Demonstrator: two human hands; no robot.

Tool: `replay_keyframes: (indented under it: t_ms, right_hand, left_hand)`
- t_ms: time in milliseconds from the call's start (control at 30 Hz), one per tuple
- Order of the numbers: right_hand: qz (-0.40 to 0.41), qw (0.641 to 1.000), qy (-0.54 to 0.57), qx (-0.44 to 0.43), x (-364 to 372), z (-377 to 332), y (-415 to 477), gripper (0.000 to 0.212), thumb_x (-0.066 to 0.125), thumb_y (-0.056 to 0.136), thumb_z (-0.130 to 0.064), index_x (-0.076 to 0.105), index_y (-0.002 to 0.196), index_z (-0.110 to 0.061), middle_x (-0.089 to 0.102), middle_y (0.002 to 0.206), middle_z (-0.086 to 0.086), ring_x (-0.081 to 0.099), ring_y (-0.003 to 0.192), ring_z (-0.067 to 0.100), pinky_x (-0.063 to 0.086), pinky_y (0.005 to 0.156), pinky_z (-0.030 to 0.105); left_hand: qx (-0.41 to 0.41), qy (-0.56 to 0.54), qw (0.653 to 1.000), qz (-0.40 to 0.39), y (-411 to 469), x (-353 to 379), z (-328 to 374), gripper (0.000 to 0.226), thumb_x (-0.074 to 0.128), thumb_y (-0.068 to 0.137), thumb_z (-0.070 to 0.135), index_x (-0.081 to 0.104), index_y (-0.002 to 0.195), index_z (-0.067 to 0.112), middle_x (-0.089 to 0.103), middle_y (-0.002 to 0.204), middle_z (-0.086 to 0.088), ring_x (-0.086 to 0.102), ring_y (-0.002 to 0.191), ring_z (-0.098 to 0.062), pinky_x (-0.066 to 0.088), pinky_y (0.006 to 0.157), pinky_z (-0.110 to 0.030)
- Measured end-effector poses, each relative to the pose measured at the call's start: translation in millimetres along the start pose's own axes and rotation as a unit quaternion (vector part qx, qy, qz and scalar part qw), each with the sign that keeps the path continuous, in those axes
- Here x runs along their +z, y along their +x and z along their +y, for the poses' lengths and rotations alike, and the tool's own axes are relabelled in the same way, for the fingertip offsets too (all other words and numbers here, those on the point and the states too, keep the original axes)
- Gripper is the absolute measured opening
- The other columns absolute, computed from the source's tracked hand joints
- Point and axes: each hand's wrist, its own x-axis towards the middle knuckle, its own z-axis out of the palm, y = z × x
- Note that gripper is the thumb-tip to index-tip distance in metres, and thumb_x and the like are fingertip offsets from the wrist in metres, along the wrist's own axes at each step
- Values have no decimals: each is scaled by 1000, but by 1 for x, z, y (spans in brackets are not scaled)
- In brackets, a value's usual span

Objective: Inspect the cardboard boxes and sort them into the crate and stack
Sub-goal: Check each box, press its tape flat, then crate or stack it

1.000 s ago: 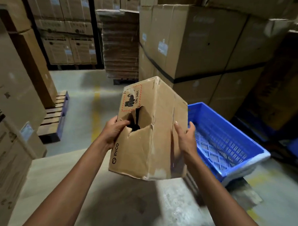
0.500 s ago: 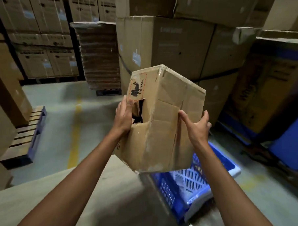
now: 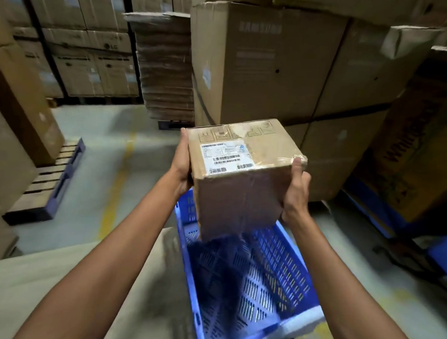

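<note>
Cardboard box [image 3: 238,175] gripped between left hand [image 3: 182,165], right hand [image 3: 295,190]; above crate [image 3: 261,281]

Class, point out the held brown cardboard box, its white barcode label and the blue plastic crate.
Brown cardboard box [image 3: 239,195]: head view, its shaded near face.
White barcode label [image 3: 225,155]: head view, label's middle.
Blue perforated plastic crate [image 3: 287,259]: head view, its right wall.
</note>
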Motion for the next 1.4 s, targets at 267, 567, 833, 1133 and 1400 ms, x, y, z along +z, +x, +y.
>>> replay_keyframes:
  t_ms: [267,567,833,1133,1400]
  right_hand:
    - [-80,994,53,59,13,40,41,66,54,75,-73,54,115,-20,63,116,4,59,108,21,50,96,42]
    - [-92,981,60,158,29,90,70,30,67,90,-37,59,111,-17,68,99,2,61,83,17,45,66,31]
    - [-130,983,-132,14,42,97,74,37,70,91,-21,60,126,-16,62,126,6,58,101,16,45,74,24]
    - [-294,690,-582,-314,49,111,39,85,56,92,-13,8,160,-27,0,168,-3,-9,154,25,13,123,56]
    - [-187,834,-428,-295,25,90,-14,76,62,92,-20,24,158,-12,22,165,11,14,154,25,24,122,41]
  left_hand:
    - [10,126,987,98,17,-34,-31,52,51,100,44,58,131,4,67,120,-18,73,93,-19,60,77,-29]
    - [23,236,941,241,15,-54,-70,26,49,99,4,63,121,2,71,115,-14,71,88,-18,57,68,-25]
    - [151,632,727,222,-3,-75,-114,51,45,102,33,42,146,7,32,157,-16,26,147,-28,22,117,-35]
    - [98,846,517,86,-11,-68,-129,64,35,102,48,16,158,21,8,166,-5,0,153,-24,8,119,-59]
    - [205,726,656,19,-39,-53,-109,76,29,95,61,19,158,19,13,166,-3,3,153,-19,13,120,-59]
